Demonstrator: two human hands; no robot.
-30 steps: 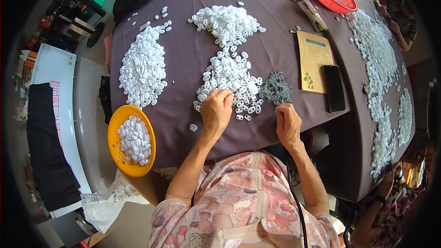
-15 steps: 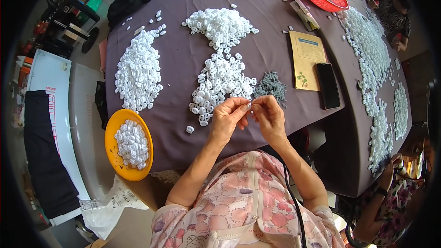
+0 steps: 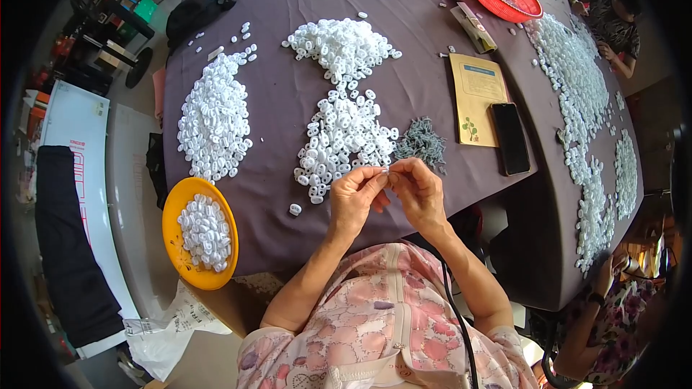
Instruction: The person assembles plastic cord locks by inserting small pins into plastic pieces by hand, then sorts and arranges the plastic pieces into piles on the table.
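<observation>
Fingertip to fingertip, my hands meet just over the near edge of a pile of small white oval plastic pieces (image 3: 353,126). My left hand (image 3: 355,198) pinches a small white plastic piece (image 3: 386,170), mostly hidden by the fingers. My right hand (image 3: 420,191) is closed in a pinch against it; what sits between its fingertips is too small to make out. Just beyond my right hand lies a heap of small grey parts (image 3: 422,142). A single white piece (image 3: 295,209) rests on the cloth left of my left hand.
An orange plate (image 3: 171,234) of white pieces sits at the table's left edge, below another white pile (image 3: 214,119). At right lie a phone (image 3: 510,140) and a tan packet (image 3: 476,75). Farther off are a red basket (image 3: 504,9) and co-workers beside translucent pieces (image 3: 573,75).
Both hands have come slightly nearer to me, still pinched together at the fingertips. The view has shifted a little; the piles look unchanged.
</observation>
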